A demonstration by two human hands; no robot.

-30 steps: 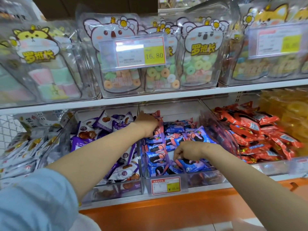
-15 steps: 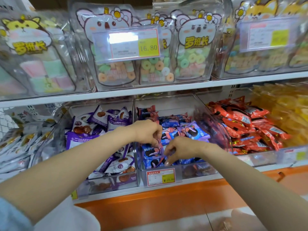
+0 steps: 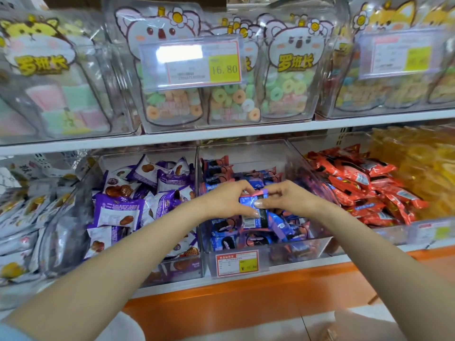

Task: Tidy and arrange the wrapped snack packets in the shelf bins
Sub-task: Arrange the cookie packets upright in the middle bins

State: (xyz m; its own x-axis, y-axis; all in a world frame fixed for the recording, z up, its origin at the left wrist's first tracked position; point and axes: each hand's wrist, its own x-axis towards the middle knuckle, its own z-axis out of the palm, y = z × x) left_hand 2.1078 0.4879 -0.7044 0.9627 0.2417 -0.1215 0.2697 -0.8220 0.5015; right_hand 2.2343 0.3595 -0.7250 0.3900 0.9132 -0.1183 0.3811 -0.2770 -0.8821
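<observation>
Both hands pinch one blue packet between them, the left hand on its left edge and the right hand on its right edge. The packet stands nearly upright, long axis running up and down, pink crimped end uppermost. Under the grip, the clear middle bin holds more blue packets. Left of the grip lie purple packets in their bin, and right of it red packets.

Both forearms are bare. The edge of a light blue sleeve covers the left upper arm. The fingers carry longish, glossy, pale nails.
</observation>
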